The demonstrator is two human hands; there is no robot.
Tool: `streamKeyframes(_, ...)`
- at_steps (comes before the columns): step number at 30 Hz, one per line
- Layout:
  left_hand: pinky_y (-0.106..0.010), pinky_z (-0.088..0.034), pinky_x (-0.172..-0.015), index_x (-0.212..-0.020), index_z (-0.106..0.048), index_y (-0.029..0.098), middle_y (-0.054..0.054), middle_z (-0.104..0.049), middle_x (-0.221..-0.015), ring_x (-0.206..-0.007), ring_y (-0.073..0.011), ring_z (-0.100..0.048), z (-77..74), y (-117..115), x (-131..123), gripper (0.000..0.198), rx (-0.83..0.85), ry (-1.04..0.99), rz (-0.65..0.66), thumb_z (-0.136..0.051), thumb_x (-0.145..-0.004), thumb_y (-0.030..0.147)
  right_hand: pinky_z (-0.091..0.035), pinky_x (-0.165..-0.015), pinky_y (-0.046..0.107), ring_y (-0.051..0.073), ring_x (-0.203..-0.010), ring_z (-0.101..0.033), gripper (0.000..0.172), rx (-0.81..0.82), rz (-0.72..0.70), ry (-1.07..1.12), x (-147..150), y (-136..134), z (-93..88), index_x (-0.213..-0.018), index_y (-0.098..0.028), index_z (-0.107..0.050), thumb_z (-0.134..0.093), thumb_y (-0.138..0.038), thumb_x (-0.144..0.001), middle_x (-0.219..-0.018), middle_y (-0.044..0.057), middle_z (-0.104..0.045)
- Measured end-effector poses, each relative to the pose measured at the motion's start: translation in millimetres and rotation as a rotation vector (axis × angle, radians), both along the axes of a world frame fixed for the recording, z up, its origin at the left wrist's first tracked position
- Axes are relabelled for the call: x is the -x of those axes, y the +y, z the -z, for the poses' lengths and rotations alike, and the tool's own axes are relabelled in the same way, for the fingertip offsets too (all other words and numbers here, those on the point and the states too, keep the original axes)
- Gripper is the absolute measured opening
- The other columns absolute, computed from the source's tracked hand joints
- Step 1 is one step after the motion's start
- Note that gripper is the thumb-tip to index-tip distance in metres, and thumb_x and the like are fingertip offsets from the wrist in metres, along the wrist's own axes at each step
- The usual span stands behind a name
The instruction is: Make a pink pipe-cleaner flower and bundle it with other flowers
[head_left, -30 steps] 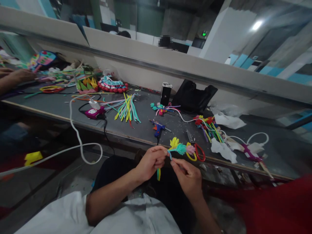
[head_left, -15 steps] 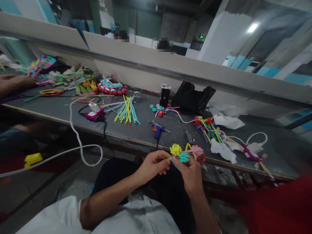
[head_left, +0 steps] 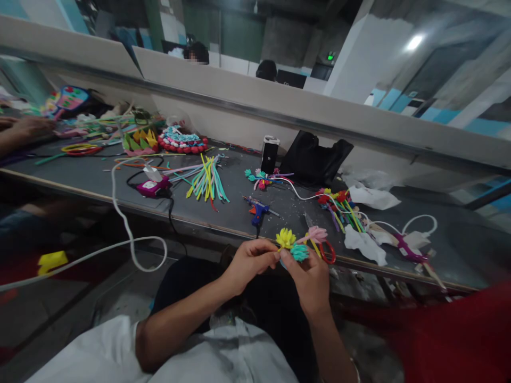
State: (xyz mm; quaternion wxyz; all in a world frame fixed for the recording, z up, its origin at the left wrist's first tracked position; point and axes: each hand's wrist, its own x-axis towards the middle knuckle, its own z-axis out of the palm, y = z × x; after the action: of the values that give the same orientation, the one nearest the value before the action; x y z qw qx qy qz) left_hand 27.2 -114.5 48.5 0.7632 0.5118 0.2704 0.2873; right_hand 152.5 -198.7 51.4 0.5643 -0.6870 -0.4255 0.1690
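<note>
Flowers of pipe cleaner [head_left: 297, 243], yellow, teal and pink, sit just above the two hands at the near table edge [head_left: 207, 226], closer together than half a second ago. The left hand [head_left: 249, 261] pinches the stems from the left; the right hand [head_left: 311, 279] grips them from below, fingers closed. Behind lie a blue glue gun [head_left: 257, 210] and loose pipe cleaners [head_left: 207, 183]; bare tabletop shows between these.

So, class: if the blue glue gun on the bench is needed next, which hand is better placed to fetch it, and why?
Probably the left hand: the glue gun lies on the bench just beyond it. The right hand sits further right, pinching the stems beneath the pipe-cleaner flowers.
</note>
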Motion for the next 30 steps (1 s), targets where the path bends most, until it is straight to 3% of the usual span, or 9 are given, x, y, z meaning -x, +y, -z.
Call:
streamKeyframes(5,-0.016,-0.022,-0.040,-0.084,-0.064,0.014,0.002,-0.060,-0.055,-0.040,-0.0033,-0.037,-5.2,0,-2,0.026,0.022,-0.038,0.001,-0.075,-0.071,0.032,-0.049,-0.062,0.026,0.015,-0.063,-0.060,0.018,0.008,0.000,-0.094,2,4,-5.5,-0.078,-0.019,-0.064,-0.065,-0.037,-0.080,-0.071,0.001,-0.067)
streamKeyframes(10,-0.017,-0.020,-0.039,-0.080,-0.062,0.013,0.002,-0.060,-0.052,-0.039,-0.0030,-0.035,-10.3,1,-4,0.022,0.070,-0.138,-0.059,-0.073,-0.072,0.030,-0.049,-0.073,0.030,0.017,-0.072,-0.062,0.016,-0.061,0.005,-0.187,7,7,-10.0,-0.081,-0.020,-0.066,-0.063,-0.036,-0.084,-0.078,0.002,-0.068)
streamKeyframes(18,-0.016,-0.018,-0.039,-0.086,-0.060,0.015,0.001,-0.061,-0.057,-0.042,-0.0035,-0.037,-8.3,1,-3,0.024,0.238,-0.231,-0.002,-0.073,-0.073,0.031,-0.049,-0.076,0.029,0.016,-0.077,-0.062,0.013,-0.182,0.063,-0.081,21,10,1.5,-0.085,-0.021,-0.067,-0.062,-0.033,-0.086,-0.083,0.001,-0.067)
streamKeyframes(24,-0.015,-0.018,-0.037,-0.086,-0.055,0.017,0.001,-0.062,-0.058,-0.040,-0.0040,-0.038,-12.7,7,2,0.026,0.136,-0.171,0.104,-0.073,-0.075,0.034,-0.049,-0.068,0.028,0.015,-0.068,-0.060,0.020,-0.152,0.105,-0.019,13,15,10.5,-0.081,-0.019,-0.066,-0.068,-0.039,-0.081,-0.076,0.001,-0.067)
streamKeyframes(27,-0.015,-0.022,-0.037,-0.084,-0.055,0.016,0.002,-0.061,-0.062,-0.039,-0.0024,-0.037,-12.5,12,4,0.027,0.025,-0.113,0.085,-0.073,-0.075,0.034,-0.048,-0.064,0.027,0.015,-0.065,-0.059,0.021,-0.081,0.057,-0.028,11,17,7.7,-0.082,-0.019,-0.066,-0.067,-0.040,-0.081,-0.074,0.000,-0.067)
streamKeyframes(30,-0.014,-0.020,-0.036,-0.079,-0.055,0.015,0.004,-0.057,-0.062,-0.039,-0.0011,-0.035,-11.1,15,5,0.027,0.045,-0.137,0.049,-0.076,-0.072,0.030,-0.048,-0.063,0.027,0.015,-0.065,-0.059,0.022,-0.074,0.030,-0.019,14,20,4.9,-0.082,-0.019,-0.066,-0.067,-0.041,-0.081,-0.074,0.001,-0.068)
